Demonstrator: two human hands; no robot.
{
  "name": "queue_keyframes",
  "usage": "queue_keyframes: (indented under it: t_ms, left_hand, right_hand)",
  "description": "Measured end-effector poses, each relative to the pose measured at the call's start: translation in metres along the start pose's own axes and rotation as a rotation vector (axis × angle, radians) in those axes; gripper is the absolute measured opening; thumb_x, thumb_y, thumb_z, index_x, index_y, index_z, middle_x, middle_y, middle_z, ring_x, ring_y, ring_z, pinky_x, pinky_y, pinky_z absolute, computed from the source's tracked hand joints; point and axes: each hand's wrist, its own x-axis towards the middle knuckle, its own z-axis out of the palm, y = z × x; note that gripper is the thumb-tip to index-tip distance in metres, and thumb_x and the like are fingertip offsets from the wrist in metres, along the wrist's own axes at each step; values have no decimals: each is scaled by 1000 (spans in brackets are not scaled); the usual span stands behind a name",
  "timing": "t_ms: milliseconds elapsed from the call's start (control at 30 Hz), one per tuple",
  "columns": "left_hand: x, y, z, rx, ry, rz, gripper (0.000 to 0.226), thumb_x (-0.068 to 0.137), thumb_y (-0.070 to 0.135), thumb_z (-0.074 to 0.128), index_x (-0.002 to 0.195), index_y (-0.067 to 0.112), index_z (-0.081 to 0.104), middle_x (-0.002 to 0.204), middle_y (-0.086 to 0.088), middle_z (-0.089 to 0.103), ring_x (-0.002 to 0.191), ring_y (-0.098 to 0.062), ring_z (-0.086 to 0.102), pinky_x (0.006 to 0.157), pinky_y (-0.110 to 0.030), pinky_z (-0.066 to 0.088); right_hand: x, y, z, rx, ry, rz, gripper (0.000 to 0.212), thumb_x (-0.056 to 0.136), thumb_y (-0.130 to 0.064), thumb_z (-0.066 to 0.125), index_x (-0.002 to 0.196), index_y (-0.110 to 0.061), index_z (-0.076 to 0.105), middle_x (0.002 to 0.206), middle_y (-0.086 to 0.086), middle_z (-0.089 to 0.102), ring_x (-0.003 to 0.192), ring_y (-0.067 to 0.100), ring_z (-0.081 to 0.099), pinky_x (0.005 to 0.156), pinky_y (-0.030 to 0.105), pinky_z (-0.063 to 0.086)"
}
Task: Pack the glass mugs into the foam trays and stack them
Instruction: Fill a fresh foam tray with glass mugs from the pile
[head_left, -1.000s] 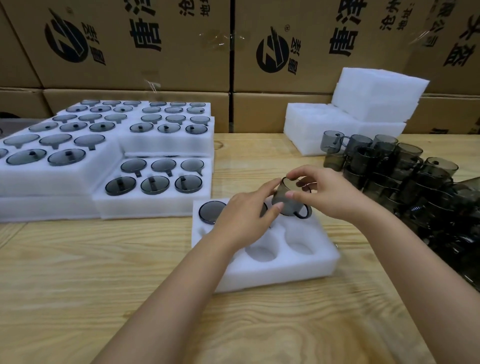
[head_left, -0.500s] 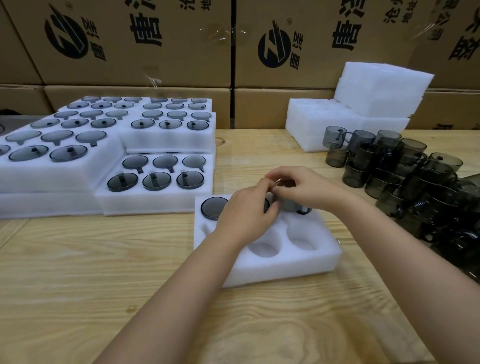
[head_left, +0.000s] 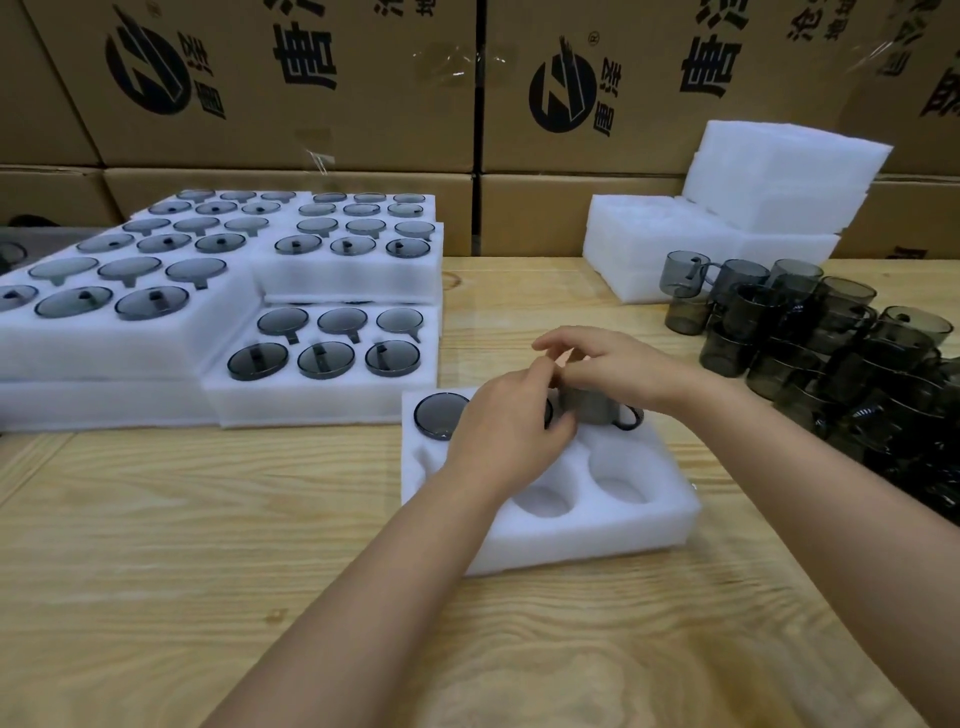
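A white foam tray (head_left: 587, 540) lies on the wooden table in front of me. One smoky grey glass mug (head_left: 441, 415) sits upside down in its far left hole. A second mug lies under my left hand (head_left: 511, 431), mostly hidden. My right hand (head_left: 618, 371) grips a third grey mug (head_left: 592, 408) at the tray's far right hole, its handle pointing right. My left hand's fingers touch that mug from the left. Two near holes of the tray hold nothing.
Several filled foam trays (head_left: 322, 395) are stacked at the left. A pile of loose grey mugs (head_left: 810, 348) fills the right side. Blank foam trays (head_left: 727, 228) stand at the back right. Cardboard boxes (head_left: 291, 78) wall the table's far edge.
The mug in my right hand has come down from above the tray into the far right hole. My left hand has stayed beside it.
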Motion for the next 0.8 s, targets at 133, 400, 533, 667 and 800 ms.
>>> queue_keyframes:
  t_ms: [133, 400, 533, 667, 800]
  left_hand:
    - [-1, -1, -1, -95, 60, 74, 80, 79, 18, 64, 148, 17, 24, 148, -2, 39, 131, -19, 40, 104, -36, 35]
    - [8, -1, 0, 191, -362, 229, 91, 69, 43, 31, 153, 16, 8, 161, 4, 7, 146, -3, -1, 117, -28, -7]
    - [4, 2, 1, 209, -337, 200, 87, 75, 47, 37, 153, 21, 8, 161, 7, 8, 146, -2, -2, 119, -34, -3]
    - [-8, 2, -8, 185, -234, 156, 71, 87, 45, 53, 150, 30, 23, 158, 12, 19, 145, -3, 9, 117, -36, -9]
    - [-29, -23, -30, 155, 90, 65, 43, 89, 43, 51, 129, 28, 55, 136, 11, 54, 130, -8, 42, 117, -38, 7]
  right_hand:
    - [7, 9, 22, -488, 4, 50, 45, 96, -39, 19, 127, -27, 50, 135, -1, 50, 131, 26, 38, 108, 48, 28]
    - [4, 17, 31, -744, -138, 150, 78, 89, -51, 43, 150, -33, -1, 158, -12, -5, 146, 21, -9, 114, 56, -4]
    - [0, 19, 35, -739, -7, 108, 71, 88, -51, 45, 148, -31, 12, 155, -5, 21, 142, 21, 15, 115, 50, 11]
    - [-3, 19, 39, -742, 97, 92, 56, 87, -47, 42, 140, -30, 31, 137, -1, 43, 125, 23, 37, 100, 41, 28]
    - [-5, 19, 41, -602, 240, 110, 42, 94, -50, 23, 115, -28, 54, 119, -2, 56, 113, 23, 46, 87, 39, 30]
